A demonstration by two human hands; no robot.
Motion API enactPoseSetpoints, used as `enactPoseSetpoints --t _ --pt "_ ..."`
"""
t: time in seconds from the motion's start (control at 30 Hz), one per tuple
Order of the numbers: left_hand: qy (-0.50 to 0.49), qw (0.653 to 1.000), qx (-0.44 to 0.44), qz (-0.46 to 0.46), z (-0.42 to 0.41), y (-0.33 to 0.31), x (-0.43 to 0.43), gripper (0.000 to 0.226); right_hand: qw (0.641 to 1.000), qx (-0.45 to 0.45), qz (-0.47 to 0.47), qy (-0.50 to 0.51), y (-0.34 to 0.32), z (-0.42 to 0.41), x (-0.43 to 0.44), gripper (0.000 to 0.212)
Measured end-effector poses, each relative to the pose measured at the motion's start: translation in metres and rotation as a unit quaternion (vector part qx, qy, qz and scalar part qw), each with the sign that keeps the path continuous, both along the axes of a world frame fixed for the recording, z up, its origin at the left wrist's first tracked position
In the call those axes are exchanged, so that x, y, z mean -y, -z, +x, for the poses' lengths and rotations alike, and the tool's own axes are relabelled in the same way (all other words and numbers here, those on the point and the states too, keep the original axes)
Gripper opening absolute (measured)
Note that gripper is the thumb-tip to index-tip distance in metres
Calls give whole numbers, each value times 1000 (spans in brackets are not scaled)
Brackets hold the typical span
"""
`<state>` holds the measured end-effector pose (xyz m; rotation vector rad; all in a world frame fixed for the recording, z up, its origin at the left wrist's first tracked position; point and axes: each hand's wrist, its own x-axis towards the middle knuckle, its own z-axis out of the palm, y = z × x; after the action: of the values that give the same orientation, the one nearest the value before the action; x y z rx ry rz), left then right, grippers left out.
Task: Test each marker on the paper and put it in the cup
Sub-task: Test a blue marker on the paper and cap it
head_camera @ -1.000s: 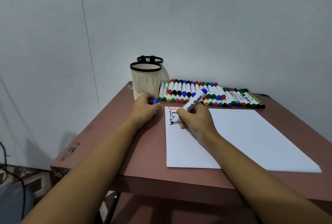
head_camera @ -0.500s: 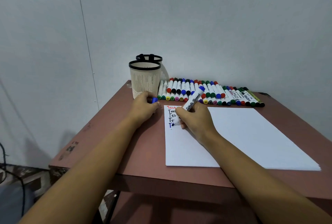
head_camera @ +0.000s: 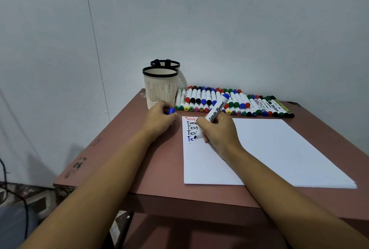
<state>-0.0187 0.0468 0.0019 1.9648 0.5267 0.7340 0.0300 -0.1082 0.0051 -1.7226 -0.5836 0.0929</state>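
Observation:
My right hand [head_camera: 217, 132] grips a white whiteboard marker [head_camera: 216, 110] with a blue end, its tip down on the white paper [head_camera: 279, 152] beside blue letters "Te". Above these are several earlier lines of "Test" in red and black. My left hand [head_camera: 159, 120] rests on the table left of the paper, closed on the blue cap [head_camera: 171, 111]. A cream mesh cup [head_camera: 160, 89] with a black rim stands just behind that hand. A second black-rimmed cup [head_camera: 165, 63] stands behind it with marker tops showing.
A long row of capped markers [head_camera: 235, 104] in several colours lies along the wall behind the paper. The brown table [head_camera: 123, 158] ends close on the left and front. A black cable [head_camera: 12, 192] hangs at lower left.
My right hand has written further: a blue "Te" now stands below the black lines. The left hand stays put with the cap.

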Motion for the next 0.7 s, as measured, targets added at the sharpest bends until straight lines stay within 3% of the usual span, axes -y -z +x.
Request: enactPoseSetpoints --t 0.7 --pt "-4 1000 -6 21 -1 -1 1 22 999 -13 20 26 -1 2 0 22"
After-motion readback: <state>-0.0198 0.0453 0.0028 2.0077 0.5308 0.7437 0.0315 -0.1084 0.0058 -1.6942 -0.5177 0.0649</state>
